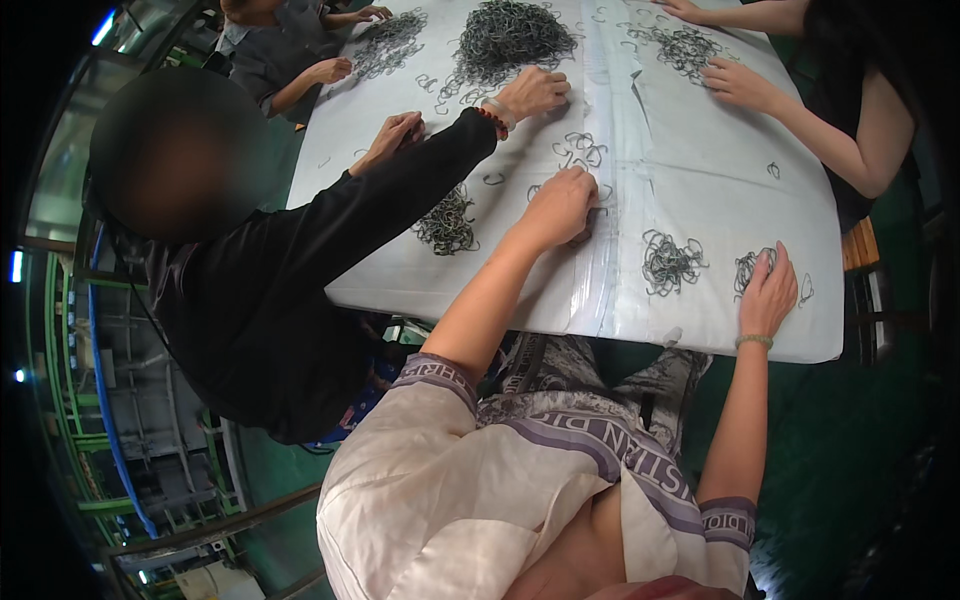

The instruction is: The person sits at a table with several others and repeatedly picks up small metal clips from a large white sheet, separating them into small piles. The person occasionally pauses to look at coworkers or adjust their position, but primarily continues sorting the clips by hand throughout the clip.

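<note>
My left hand [565, 208] is over the white table [740, 205] with its fingers bent down and together; what they pinch, if anything, is hidden under the hand. A few loose dark C-shaped rings [580, 150] lie just beyond its fingertips. My right hand [768, 292] rests near the front right of the table, fingers stretched forward. Its thumb side touches a small heap of rings [743, 272], partly covered by the hand. Between my hands lies another tangled pile of dark rings [672, 263].
At my left, a person in a black sleeve [390, 185] reaches across the table, beside a ring pile [447, 222]. A large mound of rings [515, 40] stands at the far side. Another person's hand [738, 85] works at the far right, and a grey-clad person [275, 50] at the far left.
</note>
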### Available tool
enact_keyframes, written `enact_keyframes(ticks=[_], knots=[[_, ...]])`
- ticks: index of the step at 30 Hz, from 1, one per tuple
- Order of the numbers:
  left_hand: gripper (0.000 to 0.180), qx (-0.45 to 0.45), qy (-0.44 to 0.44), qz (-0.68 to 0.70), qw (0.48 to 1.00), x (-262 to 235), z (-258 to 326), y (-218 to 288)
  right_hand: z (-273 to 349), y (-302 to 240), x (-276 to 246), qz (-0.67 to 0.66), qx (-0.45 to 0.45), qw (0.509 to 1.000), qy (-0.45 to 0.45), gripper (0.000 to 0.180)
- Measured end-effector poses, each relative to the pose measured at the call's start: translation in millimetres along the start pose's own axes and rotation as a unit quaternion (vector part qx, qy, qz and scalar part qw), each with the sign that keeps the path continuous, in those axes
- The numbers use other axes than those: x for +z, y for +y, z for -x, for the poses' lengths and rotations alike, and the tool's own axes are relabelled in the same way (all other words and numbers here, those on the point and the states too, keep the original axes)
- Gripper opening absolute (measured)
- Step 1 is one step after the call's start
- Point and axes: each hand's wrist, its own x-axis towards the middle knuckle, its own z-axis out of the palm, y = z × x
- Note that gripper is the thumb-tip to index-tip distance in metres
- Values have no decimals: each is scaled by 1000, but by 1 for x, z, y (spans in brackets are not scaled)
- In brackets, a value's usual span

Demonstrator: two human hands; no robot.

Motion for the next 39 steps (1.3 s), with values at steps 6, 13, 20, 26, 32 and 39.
enact_keyframes(ticks=[6,13,20,26,32,39], knots=[[6,-122,-50,199,971,-21,1,21,1,4,3,-3,-8,1000,16,39],[11,-64,-79,268,958,39,-10,101,-1,3,4,-18,-12,1000,16,39],[10,-9,-4,239,971,46,-15,121,1,7,7,-13,-15,1000,23,40],[12,-139,83,24,986,8,14,27,1,2,3,12,-15,1000,18,39],[10,-229,25,24,973,-29,36,0,0,2,4,4,-16,1000,15,39],[12,-185,69,-2,980,-19,27,9,0,4,4,5,-16,1000,10,39]])
